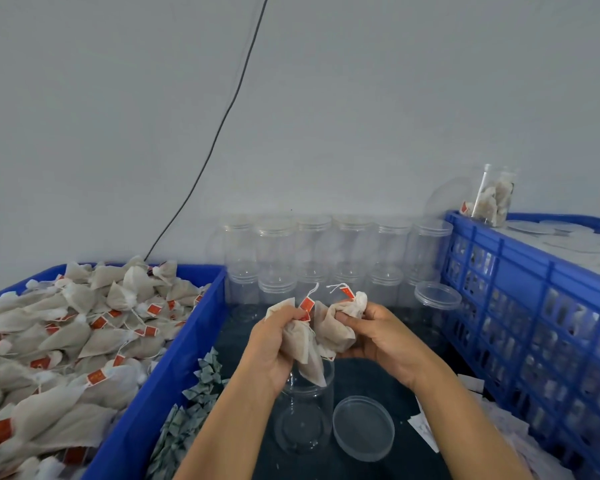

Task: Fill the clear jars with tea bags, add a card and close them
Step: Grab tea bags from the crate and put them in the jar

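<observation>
The blue crate (160,368) at lower left is heaped with tea bags. Stacked clear jars (326,251) line the wall at centre. An open jar (305,414) stands at bottom centre, its lid (363,427) just beside it. Above its mouth, the left hand (271,348) and right hand (378,334) are each closed around a bunch of tea bags (312,337), pale, crumpled pouches with red tags on strings. Best to lower them straight in, tags tucked so no strings catch the rim.
</observation>
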The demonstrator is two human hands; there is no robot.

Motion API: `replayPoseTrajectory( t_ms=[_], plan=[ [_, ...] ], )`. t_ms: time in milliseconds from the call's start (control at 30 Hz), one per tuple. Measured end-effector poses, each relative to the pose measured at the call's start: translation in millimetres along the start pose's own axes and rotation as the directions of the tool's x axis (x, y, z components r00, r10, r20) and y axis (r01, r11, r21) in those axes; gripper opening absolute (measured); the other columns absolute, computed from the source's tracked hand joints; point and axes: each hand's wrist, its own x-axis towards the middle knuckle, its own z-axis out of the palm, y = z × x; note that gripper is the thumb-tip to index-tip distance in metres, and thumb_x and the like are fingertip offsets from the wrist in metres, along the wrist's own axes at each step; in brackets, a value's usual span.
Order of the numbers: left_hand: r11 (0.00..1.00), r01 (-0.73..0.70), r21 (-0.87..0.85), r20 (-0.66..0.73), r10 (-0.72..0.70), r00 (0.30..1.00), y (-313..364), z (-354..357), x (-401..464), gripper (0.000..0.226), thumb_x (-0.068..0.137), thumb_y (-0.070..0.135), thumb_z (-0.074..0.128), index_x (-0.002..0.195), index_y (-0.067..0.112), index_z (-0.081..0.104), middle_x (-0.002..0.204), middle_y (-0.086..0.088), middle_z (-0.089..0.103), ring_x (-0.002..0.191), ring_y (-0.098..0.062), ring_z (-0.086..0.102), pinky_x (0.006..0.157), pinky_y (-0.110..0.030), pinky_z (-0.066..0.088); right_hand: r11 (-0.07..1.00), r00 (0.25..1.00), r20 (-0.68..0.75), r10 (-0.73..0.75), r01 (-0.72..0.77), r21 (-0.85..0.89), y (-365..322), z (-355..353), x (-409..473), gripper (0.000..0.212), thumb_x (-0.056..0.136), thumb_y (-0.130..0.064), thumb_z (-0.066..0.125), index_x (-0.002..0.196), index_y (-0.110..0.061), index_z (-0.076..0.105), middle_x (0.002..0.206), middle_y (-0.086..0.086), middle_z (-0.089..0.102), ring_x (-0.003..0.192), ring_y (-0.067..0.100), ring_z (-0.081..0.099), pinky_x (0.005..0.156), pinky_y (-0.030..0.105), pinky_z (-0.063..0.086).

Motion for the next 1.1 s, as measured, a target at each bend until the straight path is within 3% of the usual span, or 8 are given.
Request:
replayPoseTrajectory(
  t_ms=[100,300,467,567,700,933,1033,1100],
  plan=[
    [0.999,-0.033,-0.014,-0.024,0.033,0.999,4,-1,0,0.005,0.083,-0.003,0.062,0.084,0.001,0.065,0.088,-0.016,0.065,0.087,-0.026,0.060,0.096,-0.046,0.048,1.000,1.000,-0.018,-0.012,0.012,-0.001,0,-1,1,0.038,0.073,-0.027,0.070,0.107,-0.010,0.065,0.094,0.004,0.075,0.089,0.022,0.072,0.067,0.034,0.059],
    [0.998,-0.037,-0.058,-0.082,0.032,0.996,2,5,0,0.010,0.084,-0.003,0.064,0.088,0.006,0.061,0.074,-0.010,0.061,0.066,-0.015,0.058,0.061,-0.030,0.051,0.999,0.997,-0.064,-0.037,0.038,0.015,7,3,3,0.041,0.070,-0.028,0.071,0.106,-0.010,0.066,0.097,0.008,0.074,0.091,0.025,0.072,0.068,0.036,0.058],
    [0.988,-0.012,-0.153,-0.017,0.009,1.000,6,-1,-2,0.009,0.081,0.000,0.067,0.088,0.004,0.062,0.077,-0.012,0.064,0.069,-0.017,0.062,0.058,-0.027,0.058,0.995,0.990,-0.114,-0.083,0.089,0.054,8,0,-2,0.036,0.069,-0.027,0.070,0.102,-0.011,0.069,0.094,0.006,0.075,0.087,0.022,0.073,0.067,0.034,0.058],
    [0.987,-0.147,0.058,0.004,0.147,0.989,9,-6,-5,0.010,0.083,0.008,0.067,0.093,0.005,0.066,0.076,-0.008,0.065,0.065,-0.012,0.063,0.055,-0.022,0.056,0.987,0.977,-0.171,-0.125,0.141,0.083,8,-4,-6,0.031,0.069,-0.028,0.069,0.098,-0.014,0.072,0.097,0.006,0.075,0.089,0.023,0.072,0.064,0.032,0.058],
    [0.885,-0.321,0.336,-0.049,0.357,0.933,9,-8,-6,0.021,0.086,0.023,0.067,0.104,0.015,0.061,0.088,-0.001,0.065,0.076,-0.009,0.063,0.060,-0.019,0.050,0.981,0.960,-0.217,-0.180,0.191,0.032,2,-2,-8,0.030,0.068,-0.030,0.068,0.095,-0.017,0.072,0.094,0.002,0.075,0.089,0.020,0.072,0.065,0.032,0.058],
    [0.689,-0.450,0.568,-0.054,0.577,0.815,-7,-7,0,0.012,0.093,0.020,0.061,0.098,0.023,0.050,0.094,0.005,0.058,0.078,0.002,0.058,0.063,-0.012,0.043,0.985,0.964,-0.201,-0.174,0.170,-0.036,3,13,-5,0.016,0.084,-0.021,0.067,0.099,-0.016,0.070,0.090,-0.001,0.076,0.085,0.017,0.073,0.071,0.036,0.060],
    [0.718,-0.461,0.521,-0.078,0.578,0.812,-11,-3,4,0.014,0.095,0.024,0.058,0.101,0.024,0.045,0.096,0.004,0.054,0.085,-0.008,0.056,0.066,-0.017,0.041,0.987,0.971,-0.176,-0.161,0.155,-0.046,3,17,-6,0.018,0.084,-0.023,0.067,0.101,-0.016,0.069,0.091,-0.002,0.075,0.086,0.016,0.072,0.072,0.035,0.060],
    [0.796,-0.397,0.456,-0.085,0.483,0.872,-13,-2,5,0.018,0.097,0.026,0.055,0.110,0.024,0.044,0.097,0.003,0.054,0.085,-0.009,0.054,0.067,-0.022,0.042,0.985,0.970,-0.168,-0.174,0.168,-0.047,2,17,-7,0.026,0.076,-0.029,0.068,0.099,-0.017,0.070,0.090,-0.002,0.075,0.085,0.015,0.072,0.069,0.033,0.060]
  ],
)
